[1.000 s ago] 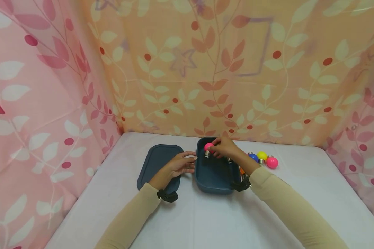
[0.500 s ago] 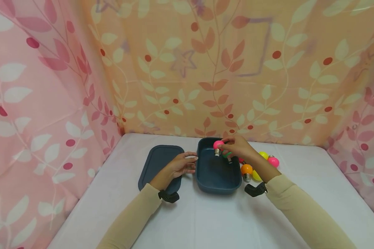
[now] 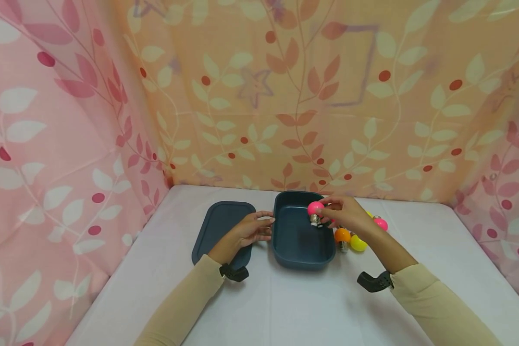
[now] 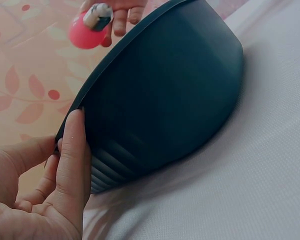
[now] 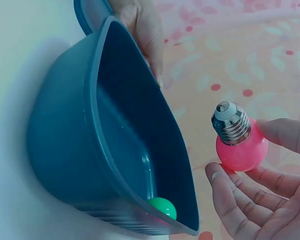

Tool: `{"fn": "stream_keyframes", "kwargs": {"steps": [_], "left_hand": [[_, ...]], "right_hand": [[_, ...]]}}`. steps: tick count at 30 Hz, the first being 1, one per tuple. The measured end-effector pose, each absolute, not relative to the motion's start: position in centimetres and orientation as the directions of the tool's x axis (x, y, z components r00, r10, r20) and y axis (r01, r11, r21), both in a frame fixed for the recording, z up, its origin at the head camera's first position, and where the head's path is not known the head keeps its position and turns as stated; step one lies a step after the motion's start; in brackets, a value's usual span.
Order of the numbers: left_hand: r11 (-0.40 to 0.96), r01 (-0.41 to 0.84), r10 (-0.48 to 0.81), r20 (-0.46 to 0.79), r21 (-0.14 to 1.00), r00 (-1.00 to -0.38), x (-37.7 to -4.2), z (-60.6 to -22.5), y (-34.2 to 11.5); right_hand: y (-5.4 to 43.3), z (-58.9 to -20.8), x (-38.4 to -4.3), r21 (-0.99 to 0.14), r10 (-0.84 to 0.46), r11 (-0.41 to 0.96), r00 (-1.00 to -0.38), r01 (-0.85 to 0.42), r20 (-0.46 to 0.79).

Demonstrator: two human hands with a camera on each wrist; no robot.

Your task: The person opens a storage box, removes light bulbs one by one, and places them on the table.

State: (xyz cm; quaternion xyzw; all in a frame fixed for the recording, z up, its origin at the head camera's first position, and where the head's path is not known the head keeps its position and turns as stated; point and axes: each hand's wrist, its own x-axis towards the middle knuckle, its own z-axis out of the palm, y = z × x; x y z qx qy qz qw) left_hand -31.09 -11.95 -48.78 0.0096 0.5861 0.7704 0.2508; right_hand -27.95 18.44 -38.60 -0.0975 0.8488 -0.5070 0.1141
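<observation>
My right hand (image 3: 350,214) holds a pink light bulb (image 3: 315,208) by its round globe, between thumb and fingers. Its silver screw base points down toward a dark blue box (image 3: 302,263) whose top is uncovered. In the right wrist view a green bulb (image 5: 164,207) lies inside the box, at the end near that hand. My left hand (image 3: 253,229) is at the box's left side, its fairly straight fingertips touching the rim and outer wall, as the left wrist view shows close up.
The box's dark lid (image 3: 225,223) lies flat to the left, partly under my left hand. Several bulbs lie right of the box, among them an orange one (image 3: 342,235), a yellow one (image 3: 358,243) and another pink one (image 3: 381,224). A patterned curtain (image 3: 259,96) rises behind the white-covered table.
My right hand has moved right with the pink bulb, from above the middle of the box to near its right rim. The left hand stays at the box's left side.
</observation>
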Motion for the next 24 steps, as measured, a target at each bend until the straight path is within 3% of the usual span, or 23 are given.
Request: {"fn": "stream_keyframes", "kwargs": {"steps": [24], "left_hand": [[-0.18,-0.386,0.415,-0.285,0.905,-0.864,-31.3,-48.9,-12.1]], "right_hand": [[23.0,-39.0,-23.5,-0.88,-0.248,0.471,-0.967,-0.065,-0.062]]}}
